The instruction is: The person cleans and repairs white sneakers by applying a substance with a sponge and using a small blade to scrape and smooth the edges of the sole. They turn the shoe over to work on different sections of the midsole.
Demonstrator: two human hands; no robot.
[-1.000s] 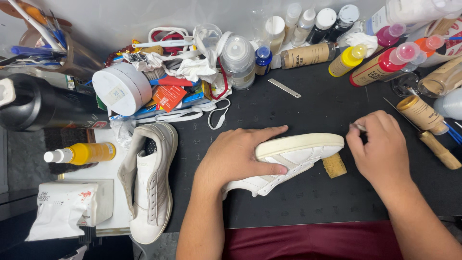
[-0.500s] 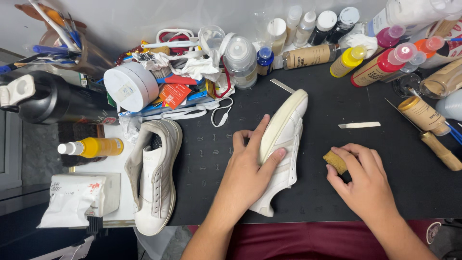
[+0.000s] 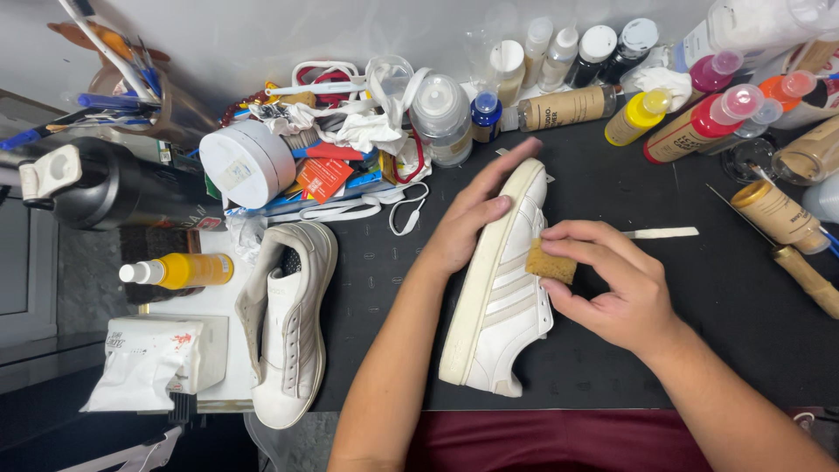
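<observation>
Now the white sneaker (image 3: 502,288) lies on its side on the black mat (image 3: 664,350), sole edge turned toward the left and the striped side panel facing up; a second ago it lay flat across the mat under the left palm, and half a second ago it had been swung round lengthwise. The left hand (image 3: 468,223) rests along the sole near the toe, fingers spread and pressing the shoe steady. The right hand (image 3: 612,288), which a moment back was off by the small wooden stick (image 3: 660,232) and then picking up the sponge, has come over and pinches the tan sponge block (image 3: 551,262) between thumb and fingers, its face set against the upper just above the stripes. The stick lies apart on the mat now, untouched. So the change reads as a shift from positioning to working: shoe braced, sponge in contact with the leather. Off to the left the second, duller sneaker (image 3: 293,336) sits on its own, near a yellow spray bottle (image 3: 179,271), with the crowd of bottles (image 3: 682,122) along the back.
</observation>
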